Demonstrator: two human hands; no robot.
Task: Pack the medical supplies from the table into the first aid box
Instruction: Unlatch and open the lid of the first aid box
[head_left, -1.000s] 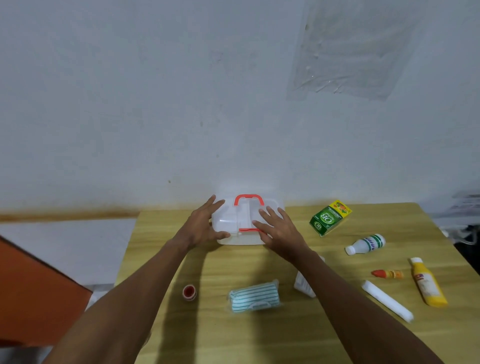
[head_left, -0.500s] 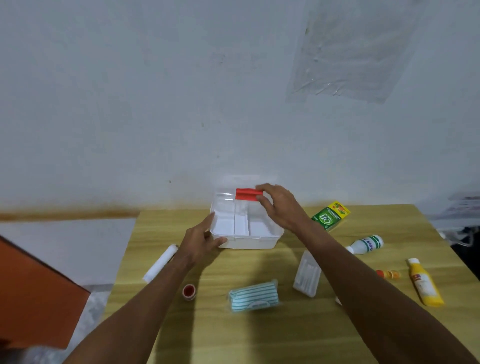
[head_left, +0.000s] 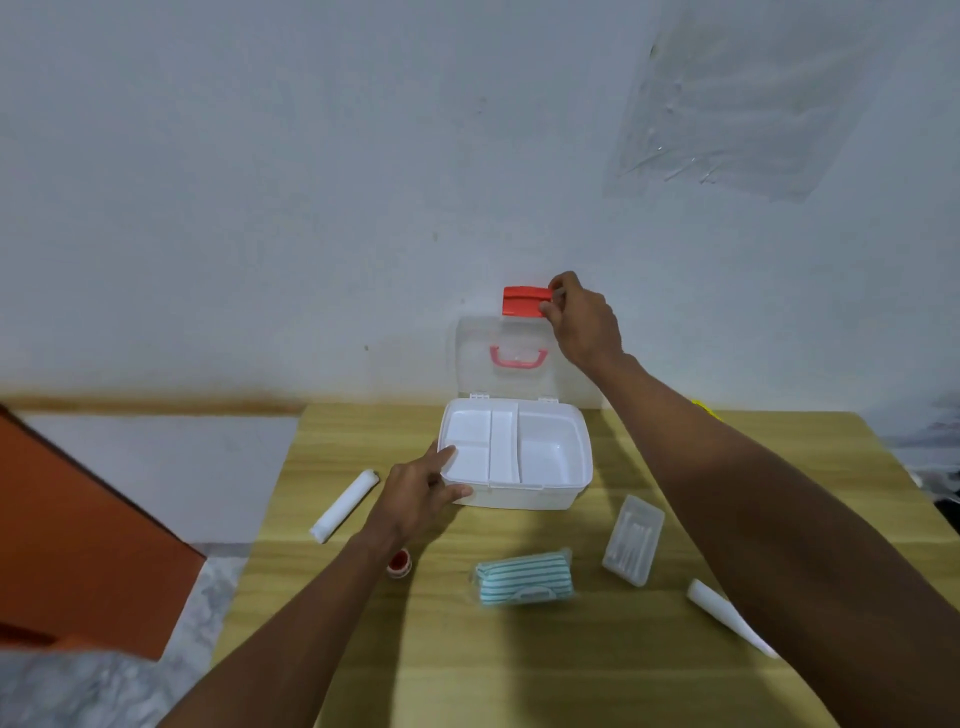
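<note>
The white first aid box stands open at the table's far edge, its inner tray divided into compartments. Its clear lid stands upright against the wall, red handle showing through. My right hand pinches the red latch at the lid's top edge. My left hand grips the box's front left corner. On the table lie a white gauze roll, a small red tape roll, a striped teal packet, a clear plastic case and a white tube.
The wooden table stands against a pale wall. An orange panel lies lower left beside the table, over a grey floor. A yellow-green corner of a carton peeks out behind my right forearm, which hides the table's right side.
My right hand has swung the lid up from nearly flat to upright by its red latch. My left hand shifted to the box's front left corner. My view moved closer.
</note>
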